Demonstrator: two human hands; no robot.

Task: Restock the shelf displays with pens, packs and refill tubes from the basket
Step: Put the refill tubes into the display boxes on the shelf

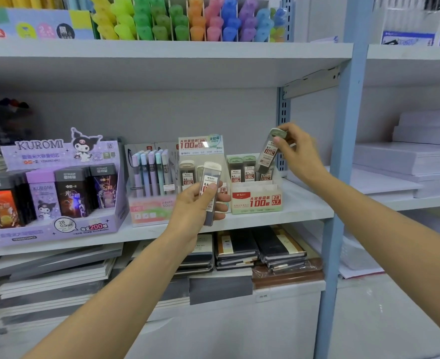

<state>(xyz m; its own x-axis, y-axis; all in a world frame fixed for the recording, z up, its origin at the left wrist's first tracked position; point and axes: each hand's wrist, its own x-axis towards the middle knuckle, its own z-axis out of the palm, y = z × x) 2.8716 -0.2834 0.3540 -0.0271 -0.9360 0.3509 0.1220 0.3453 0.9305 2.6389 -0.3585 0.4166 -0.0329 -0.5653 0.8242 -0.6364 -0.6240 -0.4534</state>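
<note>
- 0.7 tube (pixel 268 151) is up in the air, tilted, just over the 0.7 box (pixel 256 200); right hand (pixel 300 149) pinches it near the cap end with thumb and fingertips
- 0.5 tube (pixel 210 195) is in the left hand (pixel 197 207), fingers curled round it, thumb on the label; it's in front of the 0.5 box (pixel 200 147)
- handling guess: light, stiff clear plastic, smooth so a bit slippy; the leads inside would probably snap if dropped; I'd grip the flat sides mid-body, not the cap, which might pop
- both boxes already have tubes standing in them; slots look snug, so bottom first
- pen display (pixel 151 174) and Kuromi box (pixel 53 193) sit further left on the shelf (pixel 307 203); basket isn't in view
</note>
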